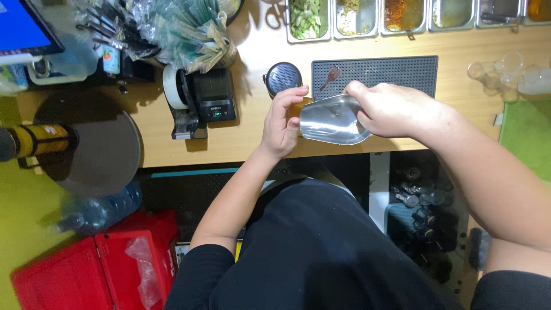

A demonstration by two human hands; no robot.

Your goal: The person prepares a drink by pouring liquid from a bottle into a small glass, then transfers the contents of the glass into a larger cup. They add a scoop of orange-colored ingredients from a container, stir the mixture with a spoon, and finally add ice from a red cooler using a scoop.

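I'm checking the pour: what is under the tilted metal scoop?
Under the metal scoop, held by the right hand, an amber-filled cup shows partly, gripped by the left hand. The scoop and fingers cover most of it, and the scoop's contents cannot be seen.

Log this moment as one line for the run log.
left hand: holds amber cup | right hand: tilts metal scoop over cup | behind: black mat on wooden counter

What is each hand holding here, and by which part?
The right hand grips a shiny metal scoop by its handle end. The left hand wraps around the side of a small amber-filled cup, mostly hidden behind the scoop.
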